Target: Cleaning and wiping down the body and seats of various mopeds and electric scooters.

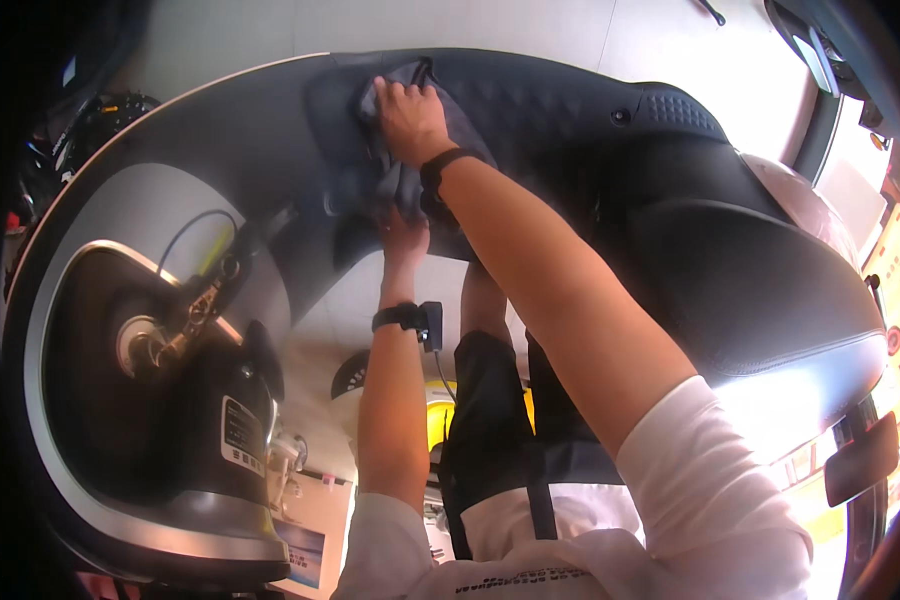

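A dark grey cloth (400,183) lies bunched against the dark floorboard (540,100) of a scooter. My right hand (412,118) presses on its far end with curled fingers gripping the fabric. Nearer to me, my left hand (406,242) is closed on the cloth's lower end, its fingertips partly covered by the folds. Dark bands circle both wrists, and a small black box (431,326) with a cable is fixed to the left one.
A black padded seat (740,280) rises at the right. At left, a metal key ring (205,305) hangs at a round lock (138,345) on the scooter's front panel (90,430). Pale floor tiles (530,30) lie beyond. Something yellow (438,415) shows beside my legs.
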Demonstrator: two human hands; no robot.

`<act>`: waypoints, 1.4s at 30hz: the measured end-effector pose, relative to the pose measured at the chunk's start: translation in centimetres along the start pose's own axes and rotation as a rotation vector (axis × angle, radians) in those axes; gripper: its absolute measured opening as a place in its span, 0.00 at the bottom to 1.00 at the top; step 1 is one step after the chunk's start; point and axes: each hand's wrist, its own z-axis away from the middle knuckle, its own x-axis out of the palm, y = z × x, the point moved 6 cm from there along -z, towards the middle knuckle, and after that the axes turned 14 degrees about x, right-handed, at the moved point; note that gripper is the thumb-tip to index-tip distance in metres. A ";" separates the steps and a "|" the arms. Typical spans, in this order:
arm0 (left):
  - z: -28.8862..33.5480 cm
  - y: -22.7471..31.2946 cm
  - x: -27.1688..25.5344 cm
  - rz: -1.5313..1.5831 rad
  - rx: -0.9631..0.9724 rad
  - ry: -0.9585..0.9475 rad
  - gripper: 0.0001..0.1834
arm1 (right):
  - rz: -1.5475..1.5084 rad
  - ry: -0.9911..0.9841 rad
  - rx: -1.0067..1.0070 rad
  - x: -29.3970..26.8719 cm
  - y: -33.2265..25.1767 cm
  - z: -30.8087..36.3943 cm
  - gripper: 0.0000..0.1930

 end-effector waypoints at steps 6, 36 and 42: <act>1.7 -3.8 0.6 -0.035 -0.142 0.000 0.45 | 0.010 -0.039 -0.161 -0.8 -0.3 -0.7 0.26; 0.4 -4.5 -3.3 0.293 -0.375 0.186 0.25 | 0.209 -0.059 -0.025 0.7 -0.9 1.3 0.35; -3.4 -3.3 -2.4 0.170 0.086 0.427 0.20 | 0.157 -0.189 -0.046 -0.7 -0.3 -2.2 0.37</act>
